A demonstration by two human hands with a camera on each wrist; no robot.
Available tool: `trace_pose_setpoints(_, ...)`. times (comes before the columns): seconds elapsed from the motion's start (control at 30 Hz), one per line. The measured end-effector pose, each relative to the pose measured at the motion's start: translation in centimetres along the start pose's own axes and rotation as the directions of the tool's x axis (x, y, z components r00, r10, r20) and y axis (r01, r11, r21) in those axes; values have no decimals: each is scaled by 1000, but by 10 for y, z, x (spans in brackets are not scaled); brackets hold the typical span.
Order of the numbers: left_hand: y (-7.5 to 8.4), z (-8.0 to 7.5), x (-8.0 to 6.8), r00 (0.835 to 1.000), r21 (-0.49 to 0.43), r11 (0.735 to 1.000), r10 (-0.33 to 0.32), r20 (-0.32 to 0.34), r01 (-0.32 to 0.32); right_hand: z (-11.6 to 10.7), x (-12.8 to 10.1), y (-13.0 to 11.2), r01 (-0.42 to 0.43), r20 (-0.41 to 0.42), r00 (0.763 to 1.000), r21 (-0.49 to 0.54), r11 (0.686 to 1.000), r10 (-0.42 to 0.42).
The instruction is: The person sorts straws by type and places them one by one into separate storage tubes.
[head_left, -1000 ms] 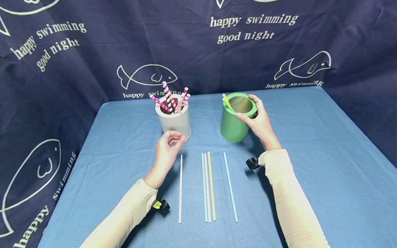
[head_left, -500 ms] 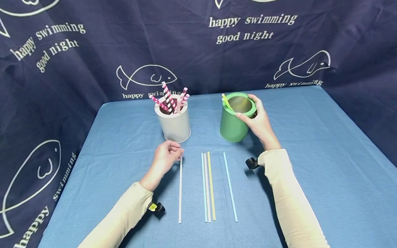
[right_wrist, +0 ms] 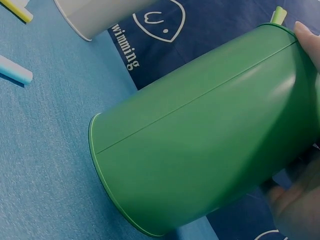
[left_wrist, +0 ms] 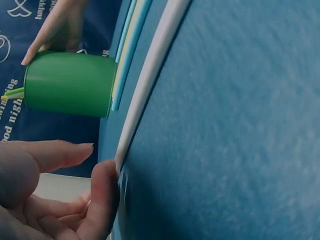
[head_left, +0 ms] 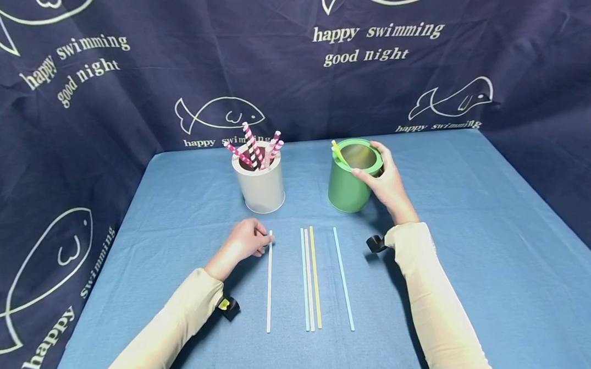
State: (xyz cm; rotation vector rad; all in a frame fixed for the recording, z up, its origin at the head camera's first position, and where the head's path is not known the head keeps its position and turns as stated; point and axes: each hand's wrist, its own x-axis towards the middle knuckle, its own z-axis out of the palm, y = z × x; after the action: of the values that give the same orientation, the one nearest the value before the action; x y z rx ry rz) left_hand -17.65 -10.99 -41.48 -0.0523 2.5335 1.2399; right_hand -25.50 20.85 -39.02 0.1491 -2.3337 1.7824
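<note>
My left hand (head_left: 246, 238) is at the far end of a whitish straw (head_left: 270, 282) lying on the blue cloth. In the left wrist view, a fingertip (left_wrist: 105, 172) touches that straw's end, and a gap separates it from the thumb. My right hand (head_left: 386, 180) grips a green can (head_left: 349, 187) by its rim, the thumb on the near side and the fingers round the right. A yellow straw and a green straw (head_left: 340, 153) lean out of the can's left side. Right of the left hand lie two blue straws, a whitish one and a yellow straw (head_left: 315, 276).
A pale grey can (head_left: 261, 191) stands at the back left, holding several pink, black and white patterned straws (head_left: 251, 144). A dark blue printed cloth (head_left: 300, 80) hangs behind and beside the table (head_left: 490, 259).
My left hand has come back from in front of the pale can toward me, down to the whitish straw's far end. The right hand stays on the green can.
</note>
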Motion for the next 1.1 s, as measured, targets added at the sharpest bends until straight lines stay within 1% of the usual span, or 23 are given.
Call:
trace_pose_setpoints(0.07,1,0,-1,999,19,1000,-22,31,22,0,-1,-1,-7,0,1000,1,1000,7)
trace_pose_setpoints(0.17,4,2,-1,996,13,999,-50,75,49,-1,0,-1,-8,3,1000,-1,1000,8)
trace_pose_setpoints(0.33,6,5,-1,992,20,998,-63,109,61,0,0,1,-8,2,1000,12,1000,8)
trace_pose_setpoints(0.6,7,9,0,990,34,998,-60,127,57,0,0,1,-13,2,1000,14,1000,13)
trace_pose_setpoints(0.8,7,8,-2,993,30,999,-23,118,19,0,0,1,-11,2,1000,19,1000,11)
trace_pose_setpoints(0.9,7,8,-3,994,25,1000,-16,109,13,0,-1,1,-8,4,1000,19,1000,8)
trace_pose_setpoints(1.1,8,11,-1,994,76,997,-17,103,9,0,-1,2,-7,1,1000,13,1000,7)
